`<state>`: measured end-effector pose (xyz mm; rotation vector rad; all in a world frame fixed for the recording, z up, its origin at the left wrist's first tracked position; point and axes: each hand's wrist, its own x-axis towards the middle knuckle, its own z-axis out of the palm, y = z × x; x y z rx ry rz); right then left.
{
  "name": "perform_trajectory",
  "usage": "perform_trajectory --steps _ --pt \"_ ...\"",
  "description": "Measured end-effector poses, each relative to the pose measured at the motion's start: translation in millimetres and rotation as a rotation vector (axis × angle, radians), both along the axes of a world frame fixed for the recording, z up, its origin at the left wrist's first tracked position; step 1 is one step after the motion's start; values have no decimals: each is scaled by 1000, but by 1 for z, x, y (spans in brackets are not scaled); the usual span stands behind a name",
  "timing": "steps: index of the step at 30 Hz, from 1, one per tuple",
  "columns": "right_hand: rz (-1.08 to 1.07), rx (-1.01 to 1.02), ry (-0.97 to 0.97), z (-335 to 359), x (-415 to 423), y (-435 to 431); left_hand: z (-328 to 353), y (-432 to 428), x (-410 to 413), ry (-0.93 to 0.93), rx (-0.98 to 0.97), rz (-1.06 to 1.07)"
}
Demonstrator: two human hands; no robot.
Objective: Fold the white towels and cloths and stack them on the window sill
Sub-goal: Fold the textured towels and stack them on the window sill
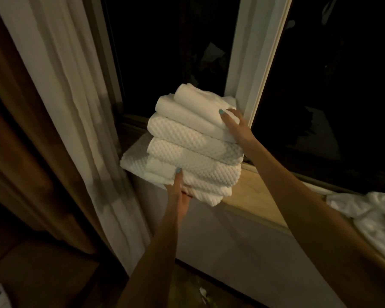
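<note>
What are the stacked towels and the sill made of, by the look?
Lower towels: likely thick cotton, matte white, raised dimpled waffle weave. Top cloths: smoother white fabric, matte, no visible pattern; fibre unclear. Sill: pale tan, smooth, faintly mottled, so perhaps stone or laminate; cannot tell which.

Waffle towels (187, 152) showing white, dimpled all over; smooth cloths (193, 107) showing plain white; fingernails (221, 111) showing teal; sill (260, 192) reading pale tan; curtain (76, 107) off-white; drape (20, 141) brown; crumpled cloth (373, 214) white
</note>
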<state>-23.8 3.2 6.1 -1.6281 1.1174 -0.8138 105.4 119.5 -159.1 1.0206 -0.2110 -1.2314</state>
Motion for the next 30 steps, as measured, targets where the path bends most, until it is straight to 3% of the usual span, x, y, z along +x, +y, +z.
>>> perform_trajectory --steps 1,4,7,15,23,30 --pt "-11 -12 -4 0 1 1 -7 -1 2 86 -8 69" --pt "-69 -93 -35 -2 7 5 -15 3 2 12 -115 44" --pt "-89 -169 -52 2 15 14 -9 8 10 50 -256 9" --pt "-183 -303 -124 48 39 36 28 8 38 -5 -447 70" --pt "-182 -356 -130 79 82 51 56 8 74 39 -483 163" --pt "-268 -415 -117 78 134 45 66 -8 133 78 -473 62"
